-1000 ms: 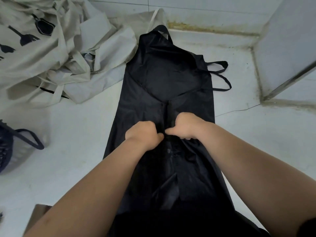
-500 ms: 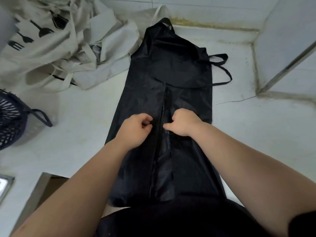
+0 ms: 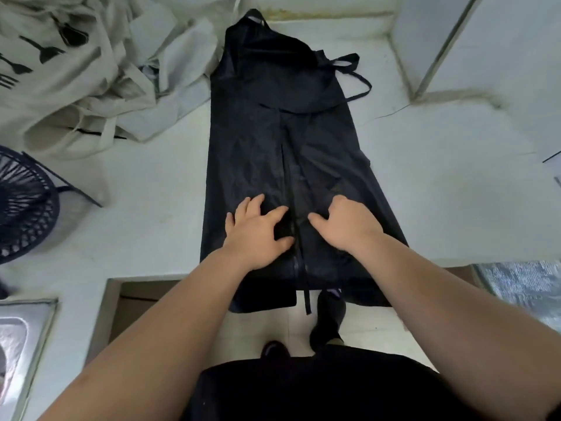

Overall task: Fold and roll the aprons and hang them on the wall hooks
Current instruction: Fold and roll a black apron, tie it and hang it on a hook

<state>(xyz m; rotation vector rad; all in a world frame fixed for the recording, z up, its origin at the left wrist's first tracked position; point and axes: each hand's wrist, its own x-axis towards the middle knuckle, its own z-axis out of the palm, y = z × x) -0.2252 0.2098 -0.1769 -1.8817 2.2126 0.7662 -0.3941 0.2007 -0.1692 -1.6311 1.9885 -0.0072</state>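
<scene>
Head view: black apron (image 3: 282, 141) lies flat and lengthwise on the white counter (image 3: 136, 223). Both long sides are folded in, and the edges meet at a centre seam that runs between the two hands.

Left hand (image 3: 258, 229): palm down on the left folded panel, fingers straight and spread, thumb tip just beside the seam. Pressing the cloth, not gripping it.

Right hand (image 3: 343, 226): on the right folded panel, just across the seam from the left hand. Thumb points at the seam, fingers bend down onto the fabric. Fingertips are hidden, so I cannot tell whether it pinches cloth or only presses.

Relative to the hands:
- Bib and neck loop (image 3: 255, 15) are at the far end, well beyond both hands.
- Waist ties (image 3: 355, 74) loop out beyond the right hand, off the apron's right edge.
- Hem is on the near side of the hands and hangs over the counter edge, above the person's dark shoes (image 3: 329, 317).
- Pile of beige aprons (image 3: 91, 86) is far-left of the left hand, touching the black apron near the bib.
- Dark basket (image 3: 24, 208) is out left of the left hand, apart from the apron.
</scene>
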